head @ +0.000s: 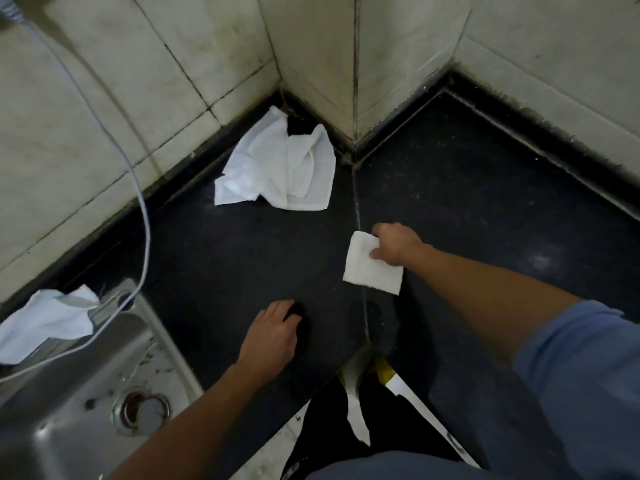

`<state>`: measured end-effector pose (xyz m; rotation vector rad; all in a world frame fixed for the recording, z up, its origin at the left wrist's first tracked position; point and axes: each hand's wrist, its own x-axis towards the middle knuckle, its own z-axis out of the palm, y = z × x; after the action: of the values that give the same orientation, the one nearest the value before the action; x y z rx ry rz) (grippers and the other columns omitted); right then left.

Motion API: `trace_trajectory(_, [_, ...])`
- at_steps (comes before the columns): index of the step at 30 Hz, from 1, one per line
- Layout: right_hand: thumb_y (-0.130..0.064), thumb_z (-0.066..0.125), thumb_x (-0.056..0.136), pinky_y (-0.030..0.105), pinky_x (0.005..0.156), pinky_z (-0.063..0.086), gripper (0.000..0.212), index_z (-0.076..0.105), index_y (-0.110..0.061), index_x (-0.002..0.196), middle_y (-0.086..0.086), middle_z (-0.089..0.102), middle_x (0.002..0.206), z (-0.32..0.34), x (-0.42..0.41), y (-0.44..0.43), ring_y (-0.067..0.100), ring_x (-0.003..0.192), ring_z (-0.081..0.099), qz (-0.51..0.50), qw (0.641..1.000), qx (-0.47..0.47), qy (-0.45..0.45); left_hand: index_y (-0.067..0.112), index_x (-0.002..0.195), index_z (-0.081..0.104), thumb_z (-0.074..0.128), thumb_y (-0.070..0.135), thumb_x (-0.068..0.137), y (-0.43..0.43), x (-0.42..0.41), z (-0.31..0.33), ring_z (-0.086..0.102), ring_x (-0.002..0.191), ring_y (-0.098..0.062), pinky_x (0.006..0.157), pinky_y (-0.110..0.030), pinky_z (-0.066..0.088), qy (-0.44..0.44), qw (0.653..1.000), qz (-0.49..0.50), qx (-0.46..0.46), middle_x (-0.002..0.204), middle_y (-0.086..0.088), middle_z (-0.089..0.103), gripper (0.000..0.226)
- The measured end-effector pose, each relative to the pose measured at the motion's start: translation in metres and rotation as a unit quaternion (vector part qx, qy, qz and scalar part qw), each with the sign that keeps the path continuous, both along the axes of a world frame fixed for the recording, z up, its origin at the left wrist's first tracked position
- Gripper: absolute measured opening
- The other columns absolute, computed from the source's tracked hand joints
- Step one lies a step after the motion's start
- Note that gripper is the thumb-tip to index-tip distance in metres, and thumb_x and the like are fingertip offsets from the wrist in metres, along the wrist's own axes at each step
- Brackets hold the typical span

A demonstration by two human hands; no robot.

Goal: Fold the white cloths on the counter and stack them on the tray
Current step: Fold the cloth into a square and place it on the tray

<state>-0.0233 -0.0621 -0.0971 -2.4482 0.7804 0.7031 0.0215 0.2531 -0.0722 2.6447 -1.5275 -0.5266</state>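
Right of frame centre, our right grip (398, 245) pinches the upper corner of the small folded white cloth square (372, 270), which we judge light, limp and best carried by its folded edge, while our left grip (273, 336) rests empty on the dark stone worktop (207, 258).

I read bare dark desk (214, 268) between the left hand (273, 336) and the crumpled cloth (277, 168) heaped in the back corner. Tiled wall (104, 116) shuts the rear, and its jutting corner stands just beside that cloth. Left flank: sink (69, 420), grey cable (144, 220) trailing across its rim, draped cloth (45, 320). Right hand (396, 245) with folded cloth (370, 271) sits mid-desk, and there is open desk beyond it.
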Motion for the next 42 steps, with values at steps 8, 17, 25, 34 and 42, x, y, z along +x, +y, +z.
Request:
trace_trajectory(8, [-0.021,0.069,0.079,0.029,0.065,0.046,0.014,0.061,-0.019,0.091,0.001,0.063,0.09,0.034,-0.042,0.022,0.02,0.083,0.061,-0.139,0.977,0.101,-0.13,0.015,0.119,0.065,0.052,0.019,0.093,0.009,0.009,0.006,0.054,0.11,-0.02,0.093,-0.031,0.045,0.037,0.998,0.015,-0.039,0.124,-0.003,0.057,0.03])
trace_trajectory(17, [-0.049,0.064,0.085,0.034,0.062,0.047,0.023,0.06,-0.027,0.082,-0.006,0.064,0.076,0.102,-0.172,0.076,0.013,0.071,0.06,-0.287,0.93,-0.003,-0.228,0.013,0.096,0.068,0.053,0.015,0.089,-0.079,0.014,0.02,0.063,0.086,-0.026,0.072,-0.038,0.052,0.064,0.98,-0.165,-0.087,0.093,-0.005,0.064,0.017])
trace_trajectory(25, [-0.062,0.04,0.093,0.038,0.065,0.046,0.041,0.056,-0.026,0.103,0.003,0.069,0.085,0.145,-0.354,0.124,0.028,0.08,0.063,-0.369,0.89,-0.229,-0.143,0.015,0.098,0.067,0.052,0.016,0.089,-0.151,-0.111,0.057,0.064,0.084,-0.026,0.067,-0.036,0.052,0.056,0.914,-0.384,-0.12,0.092,-0.003,0.066,0.018])
trace_trajectory(34, [-0.055,0.037,0.096,0.034,0.066,0.041,0.038,0.056,-0.022,0.099,-0.004,0.065,0.099,0.163,-0.588,0.222,0.025,0.087,0.061,-0.481,0.814,-0.309,-0.102,0.018,0.103,0.065,0.048,0.021,0.091,-0.174,-0.343,0.096,0.064,0.091,-0.025,0.073,-0.037,0.052,0.022,0.814,-0.566,-0.132,0.099,-0.002,0.066,0.021])
trace_trajectory(42, [-0.048,0.041,0.098,0.033,0.064,0.034,0.032,0.055,-0.019,0.099,0.001,0.061,0.103,0.177,-0.805,0.31,0.027,0.093,0.06,-0.518,0.776,-0.355,-0.056,0.016,0.095,0.064,0.047,0.02,0.09,-0.141,-0.594,0.112,0.063,0.088,-0.026,0.07,-0.037,0.05,0.038,0.741,-0.655,-0.141,0.094,-0.001,0.066,0.018])
